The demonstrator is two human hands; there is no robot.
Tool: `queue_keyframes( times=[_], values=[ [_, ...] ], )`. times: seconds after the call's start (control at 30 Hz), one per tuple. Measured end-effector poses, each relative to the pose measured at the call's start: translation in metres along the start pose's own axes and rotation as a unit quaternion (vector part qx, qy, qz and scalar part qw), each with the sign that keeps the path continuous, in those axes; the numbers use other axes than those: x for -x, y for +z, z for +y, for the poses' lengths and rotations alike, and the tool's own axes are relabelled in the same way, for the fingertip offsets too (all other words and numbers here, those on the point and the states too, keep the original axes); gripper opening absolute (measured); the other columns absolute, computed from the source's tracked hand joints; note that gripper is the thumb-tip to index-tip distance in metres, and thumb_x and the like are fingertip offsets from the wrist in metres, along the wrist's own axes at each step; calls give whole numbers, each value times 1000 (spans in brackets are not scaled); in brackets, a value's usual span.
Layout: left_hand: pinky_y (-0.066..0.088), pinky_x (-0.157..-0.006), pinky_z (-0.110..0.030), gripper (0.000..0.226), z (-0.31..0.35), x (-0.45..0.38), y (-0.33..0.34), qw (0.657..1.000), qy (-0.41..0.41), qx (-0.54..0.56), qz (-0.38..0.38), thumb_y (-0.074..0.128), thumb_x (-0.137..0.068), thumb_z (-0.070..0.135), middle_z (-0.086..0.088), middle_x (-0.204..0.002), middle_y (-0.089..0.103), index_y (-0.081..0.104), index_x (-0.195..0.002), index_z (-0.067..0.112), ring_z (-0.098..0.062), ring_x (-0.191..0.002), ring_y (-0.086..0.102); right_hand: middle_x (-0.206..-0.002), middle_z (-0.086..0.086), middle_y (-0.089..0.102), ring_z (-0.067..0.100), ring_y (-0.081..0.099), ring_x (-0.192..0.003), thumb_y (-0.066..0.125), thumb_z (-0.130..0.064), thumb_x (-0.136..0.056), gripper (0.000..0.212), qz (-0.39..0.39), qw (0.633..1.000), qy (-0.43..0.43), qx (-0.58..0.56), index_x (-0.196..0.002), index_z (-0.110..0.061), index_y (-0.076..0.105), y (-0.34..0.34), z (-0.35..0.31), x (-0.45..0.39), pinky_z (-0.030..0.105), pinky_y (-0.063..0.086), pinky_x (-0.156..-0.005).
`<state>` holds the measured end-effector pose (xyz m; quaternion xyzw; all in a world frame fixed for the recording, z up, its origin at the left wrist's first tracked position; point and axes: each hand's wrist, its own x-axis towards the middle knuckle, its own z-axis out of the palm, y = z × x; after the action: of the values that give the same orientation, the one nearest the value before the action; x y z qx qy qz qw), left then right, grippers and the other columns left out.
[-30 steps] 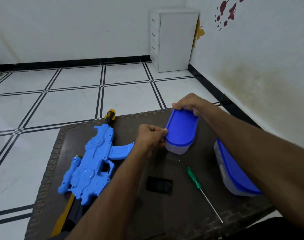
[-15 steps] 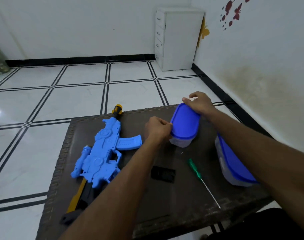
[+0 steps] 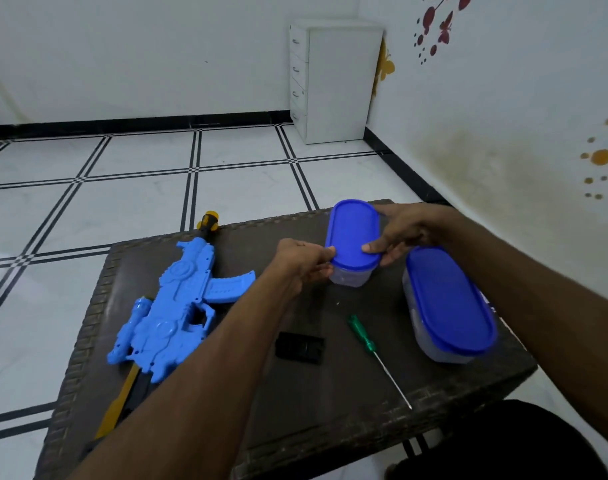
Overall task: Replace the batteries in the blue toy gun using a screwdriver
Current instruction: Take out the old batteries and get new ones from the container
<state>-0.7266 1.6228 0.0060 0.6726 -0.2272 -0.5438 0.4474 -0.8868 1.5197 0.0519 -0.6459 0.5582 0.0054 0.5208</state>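
Observation:
The blue toy gun [image 3: 177,306] lies flat on the left side of the dark table [image 3: 330,393], its orange muzzle at the far edge. A green-handled screwdriver [image 3: 364,337] lies in the middle, tip toward me. A small black cover [image 3: 299,347] lies left of it. Both hands hold a small clear container with a blue lid [image 3: 352,233]. My left hand [image 3: 304,263] pinches the lid's near left rim. From the right, my right hand [image 3: 399,233] grips it, thumb on the lid.
A larger clear container with a blue lid [image 3: 451,303] stands at the table's right edge. A white drawer unit [image 3: 333,81] stands in the far corner on the tiled floor. The wall runs close along the right.
My right hand has slid from the container's far end to its right side, thumb now on the lid. The view has shifted; the left hand stays on the lid's rim.

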Motion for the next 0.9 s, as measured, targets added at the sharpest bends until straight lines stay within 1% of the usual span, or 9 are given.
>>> queue_keyframes(
  times=[0.13, 0.23, 0.37, 0.53, 0.6, 0.67, 0.73, 0.8, 0.9],
  values=[
    [61, -59, -28, 25, 1, -13, 20, 1000, -8, 18, 13, 76, -81, 5, -17, -89, 70, 66, -102, -4, -16, -56, 66, -119, 21, 62, 34, 70, -99, 73, 4, -81, 87, 11, 1000, 1, 0, -152, -24, 31, -13, 5, -6, 39, 63, -67],
    [62, -65, -32, 19, 3, -21, 31, 999, -9, 24, 28, 74, -81, 3, -15, -91, 70, 67, -98, -2, -18, -61, 66, -120, 22, 62, 34, 70, -102, 70, 3, -85, 85, 37, 999, 7, 20, -153, -23, 26, -17, 5, -11, 38, 63, -71],
    [62, -69, -34, 18, 7, -23, 35, 999, -20, 19, 34, 72, -82, 3, -14, -92, 69, 66, -99, -1, -19, -70, 68, -116, 20, 58, 26, 70, -82, 69, 4, -86, 92, 67, 998, 10, 13, -156, -25, 17, -17, 5, -16, 31, 62, -56],
    [62, -68, -34, 19, 8, -15, 32, 999, -5, 11, 31, 74, -83, 7, -13, -90, 69, 68, -99, -1, -18, -70, 69, -106, 17, 63, 23, 70, -74, 75, 1, -81, 94, 91, 996, -9, -7, -156, -22, 23, -18, 7, -10, 29, 62, -53],
    [62, -71, -37, 18, 7, -8, 30, 1000, 12, 1, 23, 73, -84, 12, -15, -91, 71, 67, -96, 0, -21, -75, 72, -98, 14, 64, 20, 67, -70, 78, -6, -81, 88, 113, 993, -16, 29, -153, -19, 28, -13, 9, -6, 27, 61, -53],
    [62, -68, -36, 18, 4, 0, 23, 999, 42, -13, 13, 71, -87, 18, -14, -82, 70, 66, -87, 1, -20, -69, 70, -109, 13, 64, 22, 66, -81, 79, -22, -83, 77, 170, 973, -35, 150, -147, -15, 36, -8, 14, -3, 32, 60, -66],
    [62, -68, -34, 21, -2, 6, 11, 995, 90, -41, 17, 71, -88, 22, -11, -72, 66, 65, -79, 3, -17, -63, 63, -128, 11, 58, 26, 61, -104, 76, -33, -84, 67, 260, 920, -74, 283, -140, -15, 44, -1, 17, 1, 37, 53, -82],
    [61, -73, -36, 17, -10, 14, -9, 985, 145, -88, 13, 71, -88, 20, -11, -74, 66, 67, -82, 5, -16, -67, 63, -131, 8, 54, 27, 58, -112, 72, -29, -86, 57, 316, 885, -132, 316, -137, -18, 49, 9, 15, 9, 35, 47, -85],
    [61, -76, -41, 9, -21, 22, -42, 960, 214, -177, 25, 70, -88, 17, -7, -75, 69, 68, -82, 11, -17, -69, 66, -117, 2, 61, 21, 60, -103, 65, -18, -89, 37, 316, 868, -229, 307, -125, -23, 61, 30, 7, 28, 31, 45, -83]
  ],
)
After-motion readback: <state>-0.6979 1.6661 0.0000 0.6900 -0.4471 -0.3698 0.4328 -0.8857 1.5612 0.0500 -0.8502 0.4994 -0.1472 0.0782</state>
